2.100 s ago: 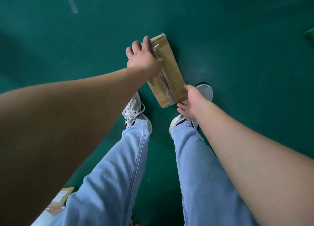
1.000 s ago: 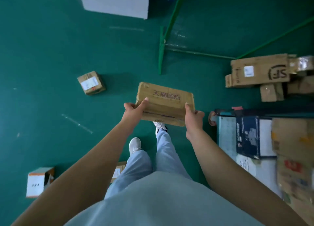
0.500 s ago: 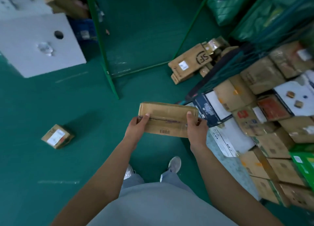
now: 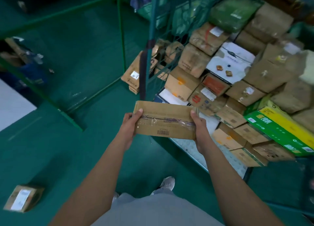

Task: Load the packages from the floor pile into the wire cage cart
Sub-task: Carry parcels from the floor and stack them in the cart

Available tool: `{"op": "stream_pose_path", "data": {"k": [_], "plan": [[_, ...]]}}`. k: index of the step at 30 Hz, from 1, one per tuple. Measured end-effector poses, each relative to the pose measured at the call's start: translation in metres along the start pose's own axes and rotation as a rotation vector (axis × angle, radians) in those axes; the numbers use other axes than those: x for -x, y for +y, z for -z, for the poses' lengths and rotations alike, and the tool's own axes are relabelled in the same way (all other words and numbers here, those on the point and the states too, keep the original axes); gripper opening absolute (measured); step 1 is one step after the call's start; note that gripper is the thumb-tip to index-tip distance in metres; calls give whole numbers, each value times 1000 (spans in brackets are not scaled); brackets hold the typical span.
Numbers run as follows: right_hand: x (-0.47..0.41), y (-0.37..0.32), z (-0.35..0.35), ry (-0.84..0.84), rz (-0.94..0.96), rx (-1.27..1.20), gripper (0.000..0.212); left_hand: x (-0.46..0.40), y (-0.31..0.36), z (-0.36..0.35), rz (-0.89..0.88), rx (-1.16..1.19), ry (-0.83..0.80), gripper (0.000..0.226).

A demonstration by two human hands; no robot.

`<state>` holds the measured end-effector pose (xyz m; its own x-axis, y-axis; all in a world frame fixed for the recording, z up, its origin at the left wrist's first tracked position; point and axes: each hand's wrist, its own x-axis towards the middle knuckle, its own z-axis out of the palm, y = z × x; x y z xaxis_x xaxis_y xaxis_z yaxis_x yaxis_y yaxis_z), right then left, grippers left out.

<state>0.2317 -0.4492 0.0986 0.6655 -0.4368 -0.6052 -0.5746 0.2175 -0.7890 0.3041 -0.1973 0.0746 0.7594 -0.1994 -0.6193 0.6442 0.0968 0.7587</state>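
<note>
My left hand (image 4: 130, 123) and right hand (image 4: 200, 127) clamp the short ends of a flat cardboard box (image 4: 164, 119), thumbs on top, fingers curled beneath. Its long axis runs left to right, level, held above the green floor (image 4: 68, 157). The cart (image 4: 226, 156), stacked with packages (image 4: 212, 83), lies ahead and right; my right hand is nearer.

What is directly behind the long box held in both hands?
Behind the long box, the cart's stacked cartons and a blue-white package show; that package's lower part is covered.
</note>
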Motion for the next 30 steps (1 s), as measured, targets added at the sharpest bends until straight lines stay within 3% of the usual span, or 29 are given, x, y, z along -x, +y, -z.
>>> {"op": "stream_pose_path", "data": {"k": [4, 8, 10, 15, 23, 30], "plan": [[-16, -8, 77, -9, 5, -96, 104, -5, 3, -79, 8, -34, -68, 48], [-21, -21, 150, 26, 40, -189, 91, -11, 4, -154, 35, -58, -136, 88], [-22, -23, 180, 50, 68, -229, 84, -16, 3, -183, 36, -90, -171, 92], [-23, -31, 238, 125, 129, -336, 89, -8, 6, -243, 23, -186, -266, 67], [-32, -34, 300, 204, 113, -406, 97, -11, 24, -317, 8, -254, -394, 61], [-46, -46, 322, 209, 71, -423, 101, -24, 40, -355, -38, -286, -408, 47]]}}
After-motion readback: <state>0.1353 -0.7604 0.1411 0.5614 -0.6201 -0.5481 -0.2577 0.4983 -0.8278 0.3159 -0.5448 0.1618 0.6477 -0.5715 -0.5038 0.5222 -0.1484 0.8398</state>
